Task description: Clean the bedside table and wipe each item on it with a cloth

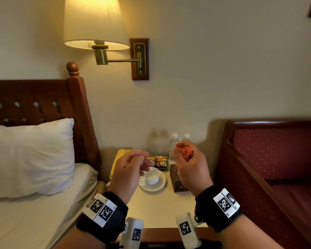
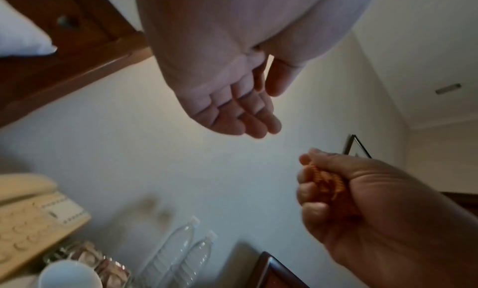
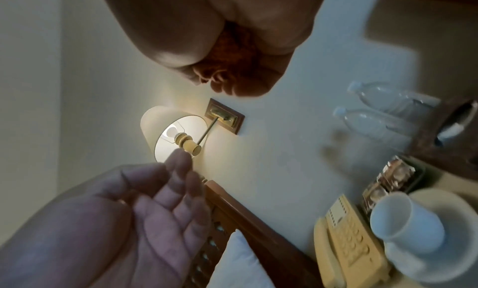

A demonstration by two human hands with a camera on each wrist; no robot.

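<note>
Your right hand (image 1: 189,165) is curled round a bunched orange cloth (image 1: 186,153), fingers and thumb folded over it so only a tuft shows at the top. Your left hand (image 1: 128,169) hangs beside it, relaxed and empty, fingers loosely bent. Both hover above the bedside table (image 1: 162,211); neither touches anything on it.

The cloth looks soft and light, so it will likely crumple wherever you squeeze. Before you wipe, let some of it fall free of your palm so a flat pad faces the surface.

Just below your left fingers sits a white cup (image 1: 152,175) on its saucer (image 1: 160,186). Judge these as hard, smooth and breakable: take the cup by its body and lift it off the saucer before you rub either. Below your right wrist stands a dark tissue box (image 1: 176,178), probably light and apt to slide if pushed, so steady it with your left hand.

Beyond your left knuckles lies a cream telephone (image 1: 118,155); its cord could drag. Past the cup is a small tray of sachets (image 1: 159,161). Farthest, behind your right fingers against the wall, stand two clear water bottles (image 1: 173,142), tall and easy to topple: grip each round the middle.
</note>
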